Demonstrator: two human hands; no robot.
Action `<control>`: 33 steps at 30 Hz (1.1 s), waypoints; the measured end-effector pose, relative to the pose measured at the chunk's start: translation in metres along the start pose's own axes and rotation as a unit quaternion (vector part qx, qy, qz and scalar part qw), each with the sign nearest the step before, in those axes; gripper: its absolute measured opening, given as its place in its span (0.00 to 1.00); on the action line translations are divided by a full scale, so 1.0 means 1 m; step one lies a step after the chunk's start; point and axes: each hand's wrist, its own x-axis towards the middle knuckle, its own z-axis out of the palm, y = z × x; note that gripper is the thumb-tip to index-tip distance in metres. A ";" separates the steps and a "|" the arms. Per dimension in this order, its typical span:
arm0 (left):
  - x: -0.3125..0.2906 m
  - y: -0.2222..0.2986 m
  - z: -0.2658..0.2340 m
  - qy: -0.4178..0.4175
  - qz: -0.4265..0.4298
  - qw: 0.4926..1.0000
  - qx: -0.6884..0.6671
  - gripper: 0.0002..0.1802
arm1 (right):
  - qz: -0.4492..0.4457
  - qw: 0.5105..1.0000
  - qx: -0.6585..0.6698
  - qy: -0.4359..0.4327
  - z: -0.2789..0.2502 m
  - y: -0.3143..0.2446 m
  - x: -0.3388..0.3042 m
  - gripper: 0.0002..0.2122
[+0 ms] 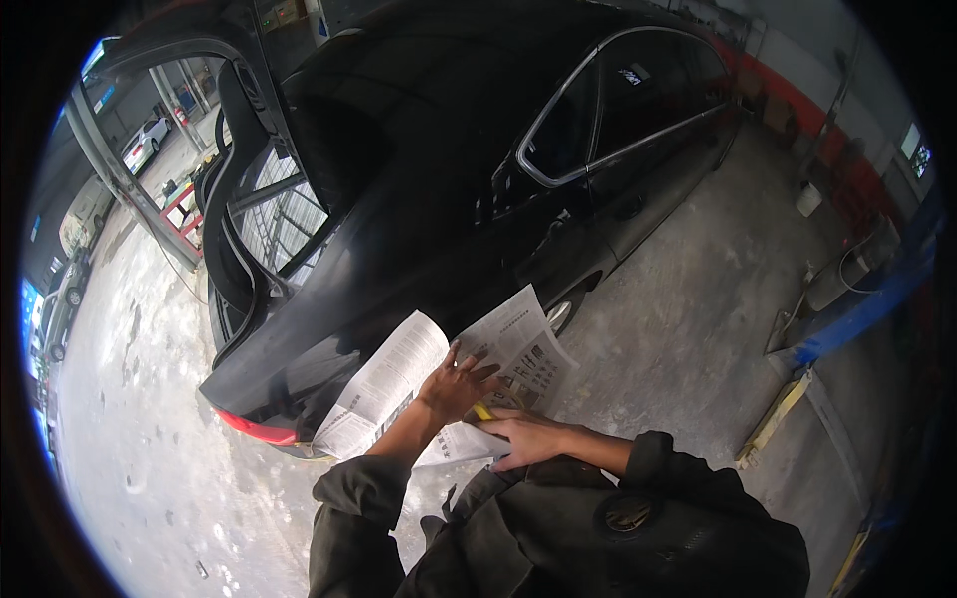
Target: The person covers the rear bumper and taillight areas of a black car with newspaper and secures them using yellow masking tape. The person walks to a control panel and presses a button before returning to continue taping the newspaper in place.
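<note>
Sheets of printed newspaper [384, 374] spread against the rear side of a black car [399, 264], reaching from the red tail light [261, 427] toward the rear wheel [561, 315]. My left hand [459, 387] lies over the paper with its fingers stretched out and a little apart. Just right of it and lower, my right hand [528, 439] is closed round a small yellow object [484, 410], beside the paper's lower edge. Only a short piece of that object shows between the hands, so its kind is unclear. Both forearms are in dark rolled sleeves.
The car's trunk lid [179, 45] is raised at the left. A blue post-like beam [867, 324] and a yellow-edged metal arm [776, 419] are at the right. A grey bucket-like container [847, 274] stands near the wall. Concrete floor [179, 478] surrounds the car.
</note>
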 end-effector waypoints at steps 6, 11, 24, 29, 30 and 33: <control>-0.040 -0.001 -0.049 -0.051 -0.042 0.998 -0.021 0.11 | -0.033 0.998 -0.022 -0.045 -0.016 -0.031 -0.013 0.39; -0.113 -0.005 -0.116 0.051 -0.108 0.993 -0.004 0.07 | -0.011 0.974 -0.226 -0.003 -0.040 -0.025 -0.048 0.43; -0.253 -0.008 -0.177 0.110 -0.408 0.906 -0.018 0.06 | -0.019 0.896 -0.375 0.237 -0.130 0.022 -0.016 0.08; -0.246 -0.072 -0.168 0.072 -0.510 0.855 -0.056 0.05 | -0.069 0.823 -0.467 0.316 -0.212 -0.016 0.069 0.06; -0.246 -0.088 -0.166 0.078 -0.507 0.857 -0.051 0.04 | -0.071 0.816 -0.483 0.309 -0.226 -0.018 0.088 0.07; -0.241 -0.136 -0.150 0.092 -0.514 0.852 -0.036 0.05 | -0.077 0.805 -0.512 0.291 -0.255 -0.016 0.139 0.08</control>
